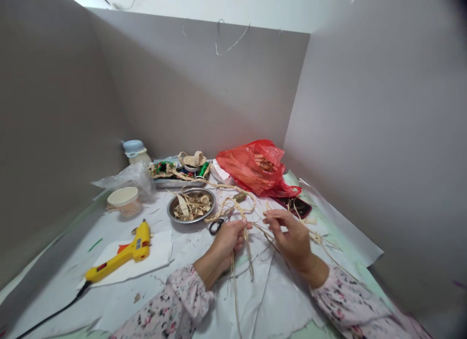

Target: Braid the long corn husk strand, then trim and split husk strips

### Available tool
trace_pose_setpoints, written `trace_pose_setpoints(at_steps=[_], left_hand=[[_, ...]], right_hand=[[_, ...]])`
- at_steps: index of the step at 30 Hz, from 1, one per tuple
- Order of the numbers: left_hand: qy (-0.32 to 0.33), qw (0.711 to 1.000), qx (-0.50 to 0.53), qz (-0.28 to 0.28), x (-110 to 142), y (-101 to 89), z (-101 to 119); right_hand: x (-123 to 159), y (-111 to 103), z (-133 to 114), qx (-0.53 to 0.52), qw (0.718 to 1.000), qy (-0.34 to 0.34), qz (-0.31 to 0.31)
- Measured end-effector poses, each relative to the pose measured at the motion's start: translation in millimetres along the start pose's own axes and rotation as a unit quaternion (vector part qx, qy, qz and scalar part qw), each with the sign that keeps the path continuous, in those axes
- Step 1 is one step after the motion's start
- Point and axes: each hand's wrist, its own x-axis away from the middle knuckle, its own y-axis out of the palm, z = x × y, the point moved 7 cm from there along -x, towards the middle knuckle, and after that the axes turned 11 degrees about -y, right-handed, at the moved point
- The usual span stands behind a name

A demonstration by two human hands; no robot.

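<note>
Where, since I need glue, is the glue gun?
In the head view, the yellow glue gun lies at left, partly on white paper, just below the cup.

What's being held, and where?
The left hand pinches the straw braid where its loose strands begin; whether the right hand grips any cannot be told.

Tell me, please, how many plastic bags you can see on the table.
2. The red bag lies towards the back, beside the phone; the clear bag is at the left, behind the pale cup. Others may be hidden.
</note>
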Motion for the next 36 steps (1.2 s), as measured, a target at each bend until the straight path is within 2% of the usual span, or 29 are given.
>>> trace_pose_setpoints(at_steps=[3, 13, 18, 22, 32, 36], left_hand=[[-0.002, 1.000, 0.007, -0.006, 0.5, 0.9, -0.5], [0.011, 1.000, 0.013, -0.015, 2.6, 4.2, 3.8], [0.011, 0.999, 0.021, -0.036, 0.0, 4.9, 2.7], [-0.003, 0.999, 0.031, -0.030, -0.3, 3.6, 0.6], [0.001, 1.000, 0.017, -0.009, -1.9, 1.5, 1.4], [0.009, 1.000, 0.001, 0.009, -3.3, -0.3, -0.2]], right_hand=[[15.2, 15.1, -9.5, 0.014, 0.996, -0.081, -0.041], [18.9, 23.2, -24.4, 0.007, 0.977, -0.165, -0.131], [20.7, 22.5, -30.9, 0.003, 0.970, -0.201, -0.136], [20.9, 20.9, -32.9, -0.006, 0.968, -0.215, -0.129], [24.0, 27.0, -28.4, -0.015, 0.965, -0.192, -0.177], [23.1, 30.1, -34.6, -0.051, 0.954, -0.216, -0.203]])
